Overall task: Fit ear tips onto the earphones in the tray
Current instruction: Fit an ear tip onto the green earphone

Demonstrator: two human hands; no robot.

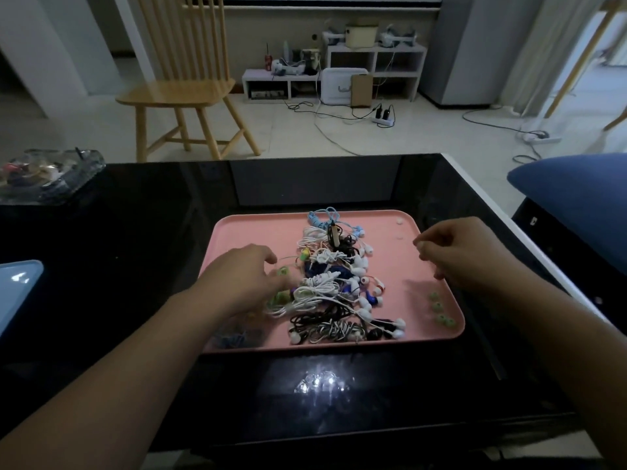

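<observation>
hands (249, 276) over earphones (334, 283) tray (244, 228)

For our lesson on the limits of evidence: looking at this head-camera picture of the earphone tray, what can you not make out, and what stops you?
- Right hand: whether its curled fingertips pinch an ear tip; too small and blurred.
- Left hand: what its fingers touch in the earphone pile; motion blur, and the hand covers it.
- Which earphones already carry tips: too small, cables tangled.
- Glass dish, far left: contents dim and blurred.
</observation>
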